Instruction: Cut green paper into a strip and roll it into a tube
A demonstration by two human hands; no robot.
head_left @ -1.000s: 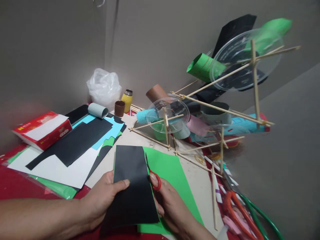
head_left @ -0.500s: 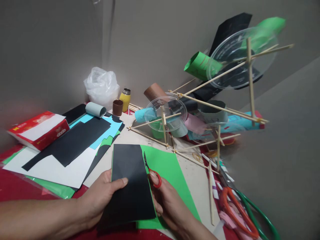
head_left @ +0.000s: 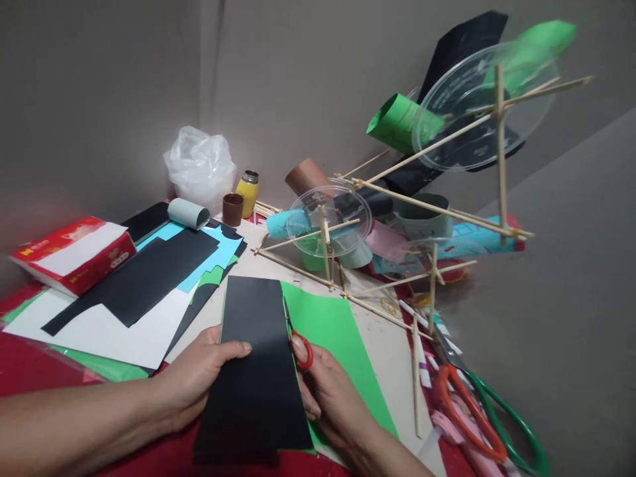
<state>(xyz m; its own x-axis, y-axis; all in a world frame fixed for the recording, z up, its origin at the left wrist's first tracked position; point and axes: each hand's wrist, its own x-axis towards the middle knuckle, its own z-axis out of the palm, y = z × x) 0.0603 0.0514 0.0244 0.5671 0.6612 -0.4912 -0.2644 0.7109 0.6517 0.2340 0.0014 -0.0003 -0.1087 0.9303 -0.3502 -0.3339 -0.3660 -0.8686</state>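
Note:
My left hand [head_left: 196, 377] grips the left edge of a black paper sheet [head_left: 258, 371], thumb on top. That sheet lies over a green paper sheet [head_left: 338, 338]. My right hand [head_left: 328, 397] is closed on small red-handled scissors [head_left: 297, 338], whose blades point away from me along the black sheet's right edge. Both hands rest low over the table near its front edge.
A stick frame [head_left: 422, 212] with clear plastic lids and paper rolls stands at right. Stacked black, blue and white paper [head_left: 144, 291] and a red tissue box [head_left: 74, 252] lie left. A white plastic bag [head_left: 199, 169], a yellow bottle [head_left: 247, 192] and larger orange scissors [head_left: 467, 411] are nearby.
The black sheet and scissors have shifted slightly forward and left in view; both hands keep their hold. Little else differs.

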